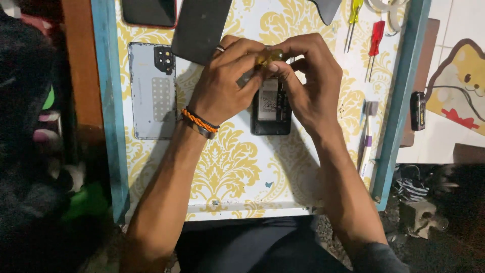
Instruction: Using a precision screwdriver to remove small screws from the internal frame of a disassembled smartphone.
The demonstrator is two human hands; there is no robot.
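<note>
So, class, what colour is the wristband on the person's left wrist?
Orange and black, on the wristband; the head view shows it best.

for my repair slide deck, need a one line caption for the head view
Both hands, left and right, grip a yellow-handled screwdriver over an opened phone on a patterned table.

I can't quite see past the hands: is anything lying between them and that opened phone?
Nothing visible does. Both the left hand and right hand sit right over the opened phone, pinching a yellow-handled screwdriver together above it.
</note>
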